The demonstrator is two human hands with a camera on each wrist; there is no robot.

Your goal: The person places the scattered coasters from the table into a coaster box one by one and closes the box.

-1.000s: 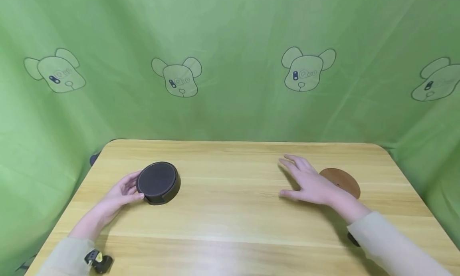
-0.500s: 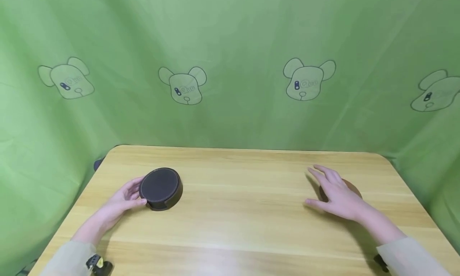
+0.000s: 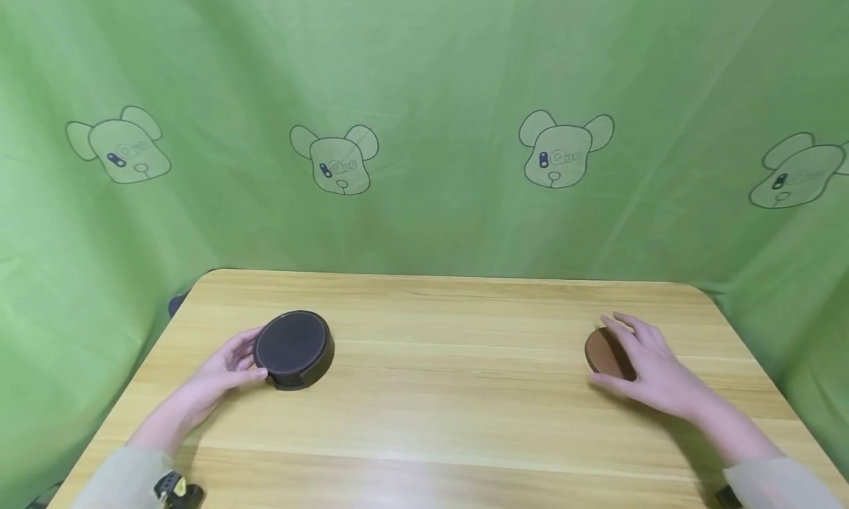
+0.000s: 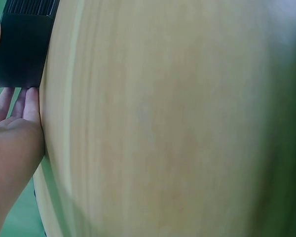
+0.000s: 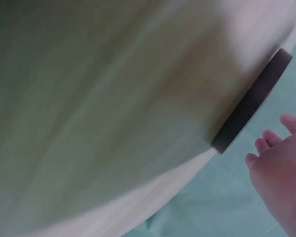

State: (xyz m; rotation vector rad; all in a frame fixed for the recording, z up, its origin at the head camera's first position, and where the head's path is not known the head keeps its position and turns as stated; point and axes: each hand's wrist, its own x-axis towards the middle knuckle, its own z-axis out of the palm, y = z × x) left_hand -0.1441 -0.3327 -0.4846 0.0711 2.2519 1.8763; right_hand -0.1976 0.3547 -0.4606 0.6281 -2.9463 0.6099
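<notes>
A round black coaster holder (image 3: 290, 341) stands on the left of the table. My left hand (image 3: 219, 380) grips its left side, thumb at the front and the other fingers round the back. Stacked thin edges show in the holder (image 4: 22, 49) in the left wrist view, above the palm. At the right lies a flat round brown disc (image 3: 602, 353), leather-like on top. Over its right part my right hand (image 3: 653, 369) hovers, thumb and fingers spread at either side. In the right wrist view the disc's dark side (image 5: 251, 101) shows, with a gap to the fingertips (image 5: 288, 121).
The light wooden table (image 3: 424, 398) has rounded far corners. A green curtain (image 3: 424, 222) with printed bear heads hangs behind it and along both sides. A small black device (image 3: 177, 488) is strapped at the left sleeve.
My right hand has moved right and toward me, from left of the brown disc to over its right part. The left hand keeps its grip on the coaster holder. The head view has shifted slightly.
</notes>
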